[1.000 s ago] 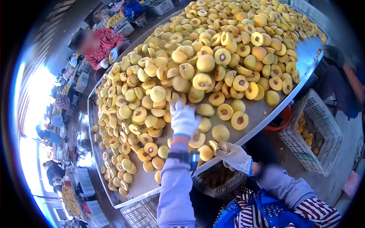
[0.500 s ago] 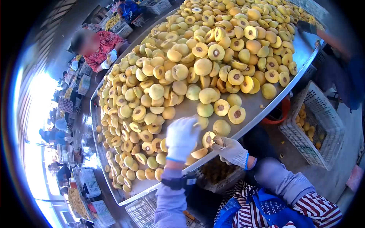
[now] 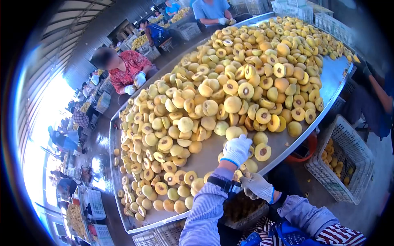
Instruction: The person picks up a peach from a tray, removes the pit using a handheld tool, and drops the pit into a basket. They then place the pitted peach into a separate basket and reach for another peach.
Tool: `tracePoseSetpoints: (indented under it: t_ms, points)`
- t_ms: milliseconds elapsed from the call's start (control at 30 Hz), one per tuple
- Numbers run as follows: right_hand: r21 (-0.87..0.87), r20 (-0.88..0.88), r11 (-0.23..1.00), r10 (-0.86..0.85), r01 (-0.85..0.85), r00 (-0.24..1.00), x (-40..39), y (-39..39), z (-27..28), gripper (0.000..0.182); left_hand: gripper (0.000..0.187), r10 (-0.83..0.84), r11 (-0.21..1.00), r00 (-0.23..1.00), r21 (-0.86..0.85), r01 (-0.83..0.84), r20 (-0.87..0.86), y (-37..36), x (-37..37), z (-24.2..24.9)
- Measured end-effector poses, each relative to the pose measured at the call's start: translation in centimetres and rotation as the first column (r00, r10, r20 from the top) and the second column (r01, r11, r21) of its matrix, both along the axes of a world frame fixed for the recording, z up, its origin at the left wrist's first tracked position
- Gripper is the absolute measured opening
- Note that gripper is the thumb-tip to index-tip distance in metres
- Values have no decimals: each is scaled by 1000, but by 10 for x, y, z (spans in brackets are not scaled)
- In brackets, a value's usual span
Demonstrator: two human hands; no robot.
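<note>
Halved yellow fruits, many with brown pits showing, are heaped on a metal table. My left hand, in a white glove, is over the near part of the heap, beside a cut half. Its fingers are curled together, and what is under them is hidden. At the near table edge my right hand, also gloved, is closed around something small and dark that I cannot make out. A yellow fruit piece shows just left of it, partly behind my left sleeve.
Beyond the table are a person in a red patterned top and one in blue. Another person's arm is at the right. A white crate with fruit and a red bucket stand below the right edge.
The view has shifted, and more of the far side shows. My left hand has moved right, close above my right hand. The fruit half at my right hand is now mostly hidden.
</note>
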State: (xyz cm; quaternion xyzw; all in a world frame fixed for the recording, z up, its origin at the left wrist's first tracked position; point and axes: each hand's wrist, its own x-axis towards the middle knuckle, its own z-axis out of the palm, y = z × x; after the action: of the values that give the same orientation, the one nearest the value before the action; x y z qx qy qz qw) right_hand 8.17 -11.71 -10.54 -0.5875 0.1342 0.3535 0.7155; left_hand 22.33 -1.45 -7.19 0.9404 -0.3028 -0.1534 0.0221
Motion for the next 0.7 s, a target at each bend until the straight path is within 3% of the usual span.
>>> tracePoseSetpoints:
  t_ms: [133,167,200,267,333,367,467,533,600,700]
  points:
    - [-72,84,992,106,-100,991,0,-6,19,32,39,224,970,969,-67,-232,-101,16,-23,20]
    - [-9,99,991,134,-134,986,-2,-10,13,34,46,321,944,941,-43,-327,-106,23,-28,21]
    - [-36,107,988,152,-149,983,-7,-10,18,34,48,436,859,883,-211,-466,-175,37,-38,14]
    - [-90,120,981,184,-174,976,-22,-14,37,35,52,580,552,729,-484,-679,-364,71,-61,-4]
    - [8,130,980,194,-196,972,-38,-15,52,35,56,350,78,623,-641,-763,-699,82,-100,23]
    - [68,119,979,186,-195,975,-46,-14,56,36,54,231,-49,632,-658,-752,-740,90,-116,27]
    - [164,100,964,195,-209,976,-61,-9,72,40,43,125,-316,600,-605,-731,-790,100,-162,37]
    - [175,141,959,202,-225,969,-66,-4,81,36,48,-6,-485,673,-587,-649,-739,95,-184,45]
    - [159,152,950,244,-268,958,-70,0,97,34,50,-62,-592,665,-509,-625,-745,92,-200,49]
    - [99,198,951,271,-294,942,-81,6,103,30,56,-46,-642,684,-503,-579,-728,90,-224,54]
